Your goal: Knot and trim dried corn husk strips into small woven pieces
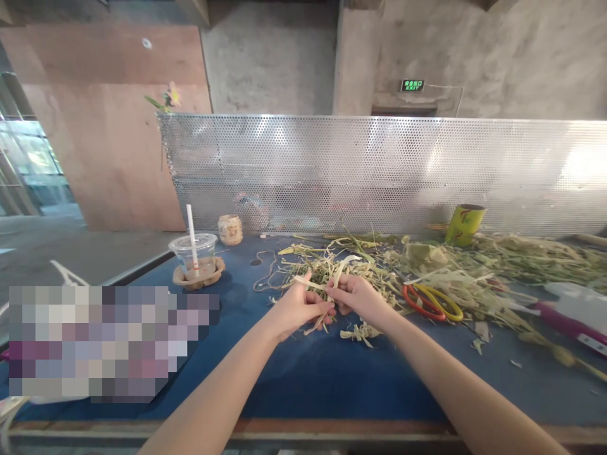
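Note:
My left hand (298, 308) and my right hand (358, 296) meet above the middle of a blue table (303, 379). Between them they pinch pale dried leaf strips (327, 284), which curl up past my fingers and hang below my left hand. A small woven knot of strips (360, 332) lies on the table just below my right hand. Behind my hands spreads a heap of dried leaves and stalks (427, 265).
Orange-and-yellow scissors (432, 302) lie right of my hands. A plastic cup with a straw (194, 256) and a small jar (230, 229) stand at the back left, a yellow cup (465, 224) at the back right. A perforated metal screen (379, 170) backs the table.

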`<state>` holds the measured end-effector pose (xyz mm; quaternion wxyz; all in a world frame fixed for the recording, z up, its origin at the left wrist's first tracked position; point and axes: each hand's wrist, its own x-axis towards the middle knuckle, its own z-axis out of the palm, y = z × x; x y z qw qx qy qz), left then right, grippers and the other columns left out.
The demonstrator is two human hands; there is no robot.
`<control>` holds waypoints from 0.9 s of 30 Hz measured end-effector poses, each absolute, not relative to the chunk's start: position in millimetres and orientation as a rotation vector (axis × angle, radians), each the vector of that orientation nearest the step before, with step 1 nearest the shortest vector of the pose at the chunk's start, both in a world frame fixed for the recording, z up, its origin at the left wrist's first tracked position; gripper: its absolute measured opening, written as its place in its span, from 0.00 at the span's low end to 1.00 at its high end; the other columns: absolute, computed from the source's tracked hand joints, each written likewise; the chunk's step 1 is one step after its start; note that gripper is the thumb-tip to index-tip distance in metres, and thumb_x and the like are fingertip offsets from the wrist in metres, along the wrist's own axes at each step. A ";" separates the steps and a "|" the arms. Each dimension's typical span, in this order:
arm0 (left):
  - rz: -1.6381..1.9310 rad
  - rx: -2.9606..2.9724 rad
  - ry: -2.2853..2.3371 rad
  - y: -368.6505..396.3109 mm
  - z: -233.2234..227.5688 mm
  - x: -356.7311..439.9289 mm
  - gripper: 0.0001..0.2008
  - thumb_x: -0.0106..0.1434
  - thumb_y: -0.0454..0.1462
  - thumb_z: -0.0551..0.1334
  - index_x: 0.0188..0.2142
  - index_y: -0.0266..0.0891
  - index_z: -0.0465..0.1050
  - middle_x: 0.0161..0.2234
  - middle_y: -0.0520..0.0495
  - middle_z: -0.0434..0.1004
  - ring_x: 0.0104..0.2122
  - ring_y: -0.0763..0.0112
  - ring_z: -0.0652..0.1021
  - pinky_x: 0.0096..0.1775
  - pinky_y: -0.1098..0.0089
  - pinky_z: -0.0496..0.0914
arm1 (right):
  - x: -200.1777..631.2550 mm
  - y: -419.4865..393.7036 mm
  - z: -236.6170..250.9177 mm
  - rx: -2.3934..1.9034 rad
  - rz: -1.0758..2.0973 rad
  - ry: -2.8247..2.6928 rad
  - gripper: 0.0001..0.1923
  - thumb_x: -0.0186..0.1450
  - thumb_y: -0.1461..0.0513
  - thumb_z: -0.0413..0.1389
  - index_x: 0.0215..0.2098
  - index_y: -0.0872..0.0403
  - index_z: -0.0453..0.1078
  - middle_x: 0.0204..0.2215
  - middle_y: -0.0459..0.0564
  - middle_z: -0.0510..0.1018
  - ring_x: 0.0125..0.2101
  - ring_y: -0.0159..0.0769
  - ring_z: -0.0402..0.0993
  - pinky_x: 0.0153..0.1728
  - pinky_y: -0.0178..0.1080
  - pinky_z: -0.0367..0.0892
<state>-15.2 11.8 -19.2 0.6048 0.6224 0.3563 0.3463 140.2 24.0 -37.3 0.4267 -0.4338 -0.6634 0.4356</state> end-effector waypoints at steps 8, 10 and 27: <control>0.926 1.577 0.868 13.4 -23.9 -13.8 0.48 0.55 0.39 0.61 0.60 0.35 0.21 0.27 0.47 0.74 0.23 0.69 0.73 0.23 0.70 0.67 | 143.9 22.0 -31.5 -1.040 1.037 -1.664 0.14 0.54 0.53 0.54 0.27 0.56 0.62 0.12 0.37 0.61 0.13 0.22 0.57 0.16 0.28 0.55; 1.053 1.674 0.920 14.7 -23.4 -15.0 0.49 0.54 0.42 0.62 0.61 0.37 0.25 0.30 0.45 0.75 0.23 0.70 0.73 0.24 0.71 0.66 | 144.6 21.8 -31.6 -1.030 1.046 -1.665 0.13 0.55 0.53 0.54 0.27 0.56 0.62 0.11 0.37 0.60 0.12 0.22 0.56 0.16 0.28 0.54; 1.333 1.524 0.869 21.7 -12.7 -24.3 0.55 0.45 0.34 0.68 0.61 0.39 0.28 0.20 0.50 0.78 0.22 0.62 0.78 0.33 0.60 0.72 | 144.0 17.2 -33.7 -1.036 1.005 -1.755 0.15 0.56 0.54 0.54 0.22 0.54 0.55 0.11 0.37 0.59 0.12 0.22 0.56 0.15 0.28 0.52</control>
